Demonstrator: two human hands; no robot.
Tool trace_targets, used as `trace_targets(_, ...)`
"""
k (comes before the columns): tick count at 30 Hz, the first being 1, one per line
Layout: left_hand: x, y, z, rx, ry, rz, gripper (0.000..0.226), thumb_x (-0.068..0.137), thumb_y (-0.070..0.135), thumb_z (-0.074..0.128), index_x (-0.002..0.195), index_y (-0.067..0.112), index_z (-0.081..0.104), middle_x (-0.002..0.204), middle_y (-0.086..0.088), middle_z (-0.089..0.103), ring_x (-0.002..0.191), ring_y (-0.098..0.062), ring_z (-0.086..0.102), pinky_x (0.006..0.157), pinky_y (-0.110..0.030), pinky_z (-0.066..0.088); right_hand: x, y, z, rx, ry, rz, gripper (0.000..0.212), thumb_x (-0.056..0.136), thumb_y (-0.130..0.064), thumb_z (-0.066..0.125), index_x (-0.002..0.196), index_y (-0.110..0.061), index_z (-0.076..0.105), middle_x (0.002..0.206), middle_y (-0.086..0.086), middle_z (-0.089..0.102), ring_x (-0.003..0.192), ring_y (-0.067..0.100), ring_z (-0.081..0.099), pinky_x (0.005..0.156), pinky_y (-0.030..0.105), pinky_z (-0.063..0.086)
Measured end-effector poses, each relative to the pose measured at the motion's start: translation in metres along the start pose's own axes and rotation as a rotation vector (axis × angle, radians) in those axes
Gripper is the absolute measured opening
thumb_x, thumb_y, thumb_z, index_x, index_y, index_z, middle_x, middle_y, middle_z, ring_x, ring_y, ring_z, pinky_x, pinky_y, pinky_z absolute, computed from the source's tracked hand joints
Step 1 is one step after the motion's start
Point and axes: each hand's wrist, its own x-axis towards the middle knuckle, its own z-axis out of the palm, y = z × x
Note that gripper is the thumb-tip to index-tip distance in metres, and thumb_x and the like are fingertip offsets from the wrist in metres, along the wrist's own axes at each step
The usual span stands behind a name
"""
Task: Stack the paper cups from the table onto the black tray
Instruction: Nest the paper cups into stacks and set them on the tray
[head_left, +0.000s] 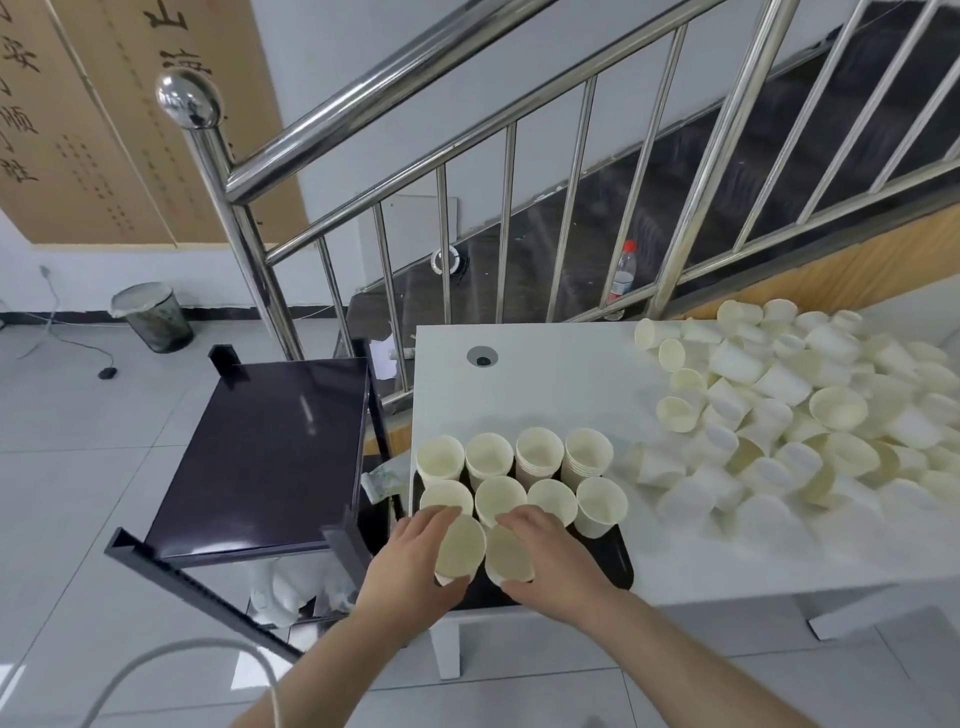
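The left hand (415, 556) curls around one cream paper cup (460, 548), and the right hand (550, 558) curls around a second cream paper cup (509, 553) just beside it. Both cups tip toward the person, likely so they can be set down in the front row of the flat black tray (621, 564). The tray sits at the 7 o'clock corner of the white tabletop (545, 374), close to the person, so it is easy to reach. Eight short cup stacks (540, 454) stand in two neat rows on it, which saves room. A big loose pile of cups (810, 415) waits at 3 o'clock.
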Motion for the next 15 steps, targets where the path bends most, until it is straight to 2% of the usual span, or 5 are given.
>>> trace_targets(5,0.005,-0.013,0.018,0.131,-0.105,-0.018,0.073,0.081,0.037,0.064,0.145,0.030,0.029,0.143,0.011,0.032,0.125,-0.015,0.038,0.090,-0.028,0.047,0.006,0.005,0.014,-0.053,-0.033,0.005,0.073,0.084,-0.029,0.067,0.147,-0.026,0.030,0.145,-0.008,0.026,0.131,0.018,0.034,0.096,0.034,0.047)
trace_targets(11,0.011,-0.028,0.035,0.209,-0.116,0.012,0.071,0.078,0.033,0.066,0.140,0.028,0.033,0.138,0.005,0.038,0.116,-0.021,0.049,0.080,-0.032,0.052,0.009,0.008,0.019,-0.062,-0.042,0.015,0.075,0.084,-0.025,0.067,0.147,-0.028,0.027,0.155,-0.006,0.007,0.130,0.024,0.041,0.089,0.038,0.051)
trace_targets(15,0.014,-0.031,0.039,0.222,-0.145,0.021,0.071,0.079,0.033,0.064,0.142,0.028,0.031,0.142,0.004,0.032,0.119,-0.021,0.048,0.085,-0.033,0.051,0.012,0.010,0.021,-0.032,-0.053,0.015,0.080,0.083,-0.024,0.070,0.148,-0.027,0.024,0.156,-0.005,0.003,0.133,0.022,0.038,0.096,0.035,0.048)
